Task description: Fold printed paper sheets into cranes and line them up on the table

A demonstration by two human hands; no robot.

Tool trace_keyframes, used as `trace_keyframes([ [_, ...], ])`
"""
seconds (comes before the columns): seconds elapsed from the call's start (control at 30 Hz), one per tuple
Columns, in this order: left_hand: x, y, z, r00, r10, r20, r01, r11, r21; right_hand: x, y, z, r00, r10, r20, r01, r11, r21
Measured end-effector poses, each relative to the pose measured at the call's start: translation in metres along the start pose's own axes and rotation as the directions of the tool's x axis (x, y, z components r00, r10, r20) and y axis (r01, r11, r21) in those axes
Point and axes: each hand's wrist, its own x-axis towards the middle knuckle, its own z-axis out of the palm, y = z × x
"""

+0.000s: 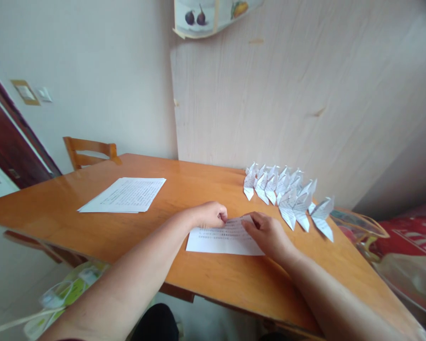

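A printed sheet of paper (223, 241) lies on the wooden table in front of me, its long edge facing me. My left hand (210, 215) is closed at the sheet's far left edge, with fingers curled in and pressed to the paper. At the far right part of the same sheet, my right hand (268, 232) pinches the edge, thumb on top and the other fingers mostly hidden behind. Rows of folded paper pieces (287, 201) with pointed wings, made from printed paper, stand beyond my right hand.
A stack of printed sheets (124, 196) rests on the table (184, 184) to the left. A wooden chair (92, 149) stands at the far left end. Beside the right edge are red bags (408, 244). A wall (234, 104) borders the table's back.
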Motion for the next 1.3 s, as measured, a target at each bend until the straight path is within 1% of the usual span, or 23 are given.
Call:
trace_keyframes([
  [0.07,0.001,-0.001,0.0,1.0,0.013,0.008,-0.013,1.0,-0.004,-0.005,-0.006,-0.002,0.999,-0.041,0.003,0.041,0.999,-0.026],
  [0.13,0.001,-0.003,0.0,1.0,0.024,0.007,-0.024,1.0,-0.008,-0.01,-0.012,-0.005,0.996,-0.08,0.035,0.082,0.995,-0.053],
  [0.3,0.001,-0.007,0.004,1.0,0.029,-0.007,-0.029,0.999,-0.027,-0.023,-0.029,-0.008,0.965,-0.256,0.064,0.261,0.962,-0.087],
  [0.43,0.0,-0.007,0.004,0.999,0.032,-0.014,-0.032,0.999,-0.039,-0.029,-0.042,-0.005,0.944,-0.305,0.127,0.322,0.934,-0.153],
  [0.53,-0.003,-0.006,0.002,0.998,0.04,-0.042,-0.041,0.999,-0.017,-0.032,-0.046,-0.002,0.937,-0.307,0.169,0.337,0.921,-0.194],
  [0.63,-0.004,-0.005,0.0,0.998,0.015,-0.06,-0.016,1.0,-0.019,-0.034,-0.046,0.0,0.929,-0.312,0.199,0.353,0.907,-0.23],
  [0.73,-0.004,-0.005,0.0,0.997,-0.014,-0.074,0.012,1.0,-0.029,-0.034,-0.044,0.001,0.925,-0.316,0.21,0.364,0.895,-0.257],
  [0.87,-0.001,-0.004,0.001,0.994,-0.022,-0.106,0.019,1.0,-0.025,-0.035,-0.045,0.002,0.924,-0.317,0.214,0.369,0.885,-0.283],
  [1.07,0.005,-0.008,0.005,0.993,-0.024,-0.113,0.022,1.0,-0.016,-0.036,-0.048,0.003,0.923,-0.284,0.261,0.356,0.887,-0.293],
  [1.3,0.011,-0.012,0.011,0.987,-0.038,-0.156,0.037,0.999,-0.008,-0.036,-0.048,0.002,0.92,-0.264,0.288,0.353,0.878,-0.322],
])
